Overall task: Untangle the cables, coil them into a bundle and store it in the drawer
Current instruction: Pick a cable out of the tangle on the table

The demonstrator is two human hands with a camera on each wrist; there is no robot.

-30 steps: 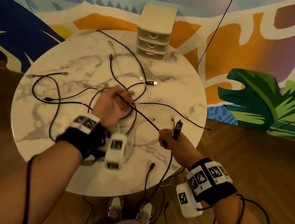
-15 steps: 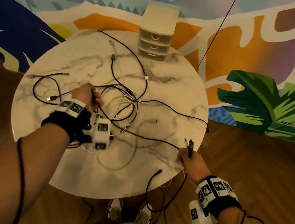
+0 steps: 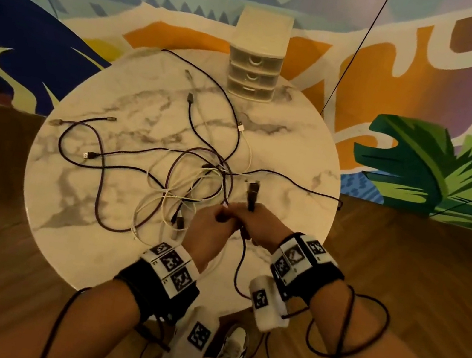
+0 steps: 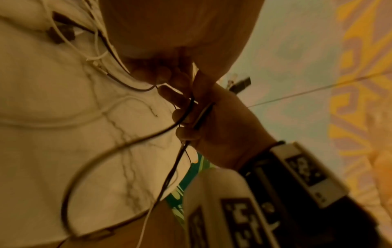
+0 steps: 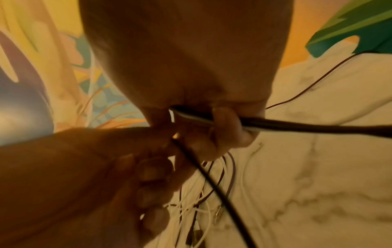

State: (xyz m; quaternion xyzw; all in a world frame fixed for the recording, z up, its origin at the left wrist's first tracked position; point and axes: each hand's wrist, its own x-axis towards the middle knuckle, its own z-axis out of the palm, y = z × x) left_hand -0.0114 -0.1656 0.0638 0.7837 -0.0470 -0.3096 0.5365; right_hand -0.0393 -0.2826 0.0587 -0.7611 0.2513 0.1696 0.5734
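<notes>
Several black, purple and white cables lie knotted in a tangle (image 3: pixel 197 178) on the round marble table (image 3: pixel 67 231). My right hand (image 3: pixel 244 221) grips a black cable (image 5: pixel 297 128) with a white strand beside it; the black plug (image 3: pixel 252 192) sticks up above the fist. My left hand (image 3: pixel 223 216) touches the right one and pinches the same black cable (image 4: pixel 192 102), which hangs in a loop (image 3: pixel 239 268) below both hands. A small cream drawer unit (image 3: pixel 254 68) with three shut drawers stands at the table's far edge.
Loose plug ends lie at the left of the table (image 3: pixel 90 155), and one black cable runs over the right rim (image 3: pixel 339 203). A thin dark line (image 3: pixel 355 51) hangs by the painted wall. Wooden floor surrounds the table; my shoes (image 3: pixel 235 343) are beneath its near edge.
My left hand left the tangle's left side and came across to meet the right hand. My right hand moved back in from the table's right edge, still gripping the black cable.
</notes>
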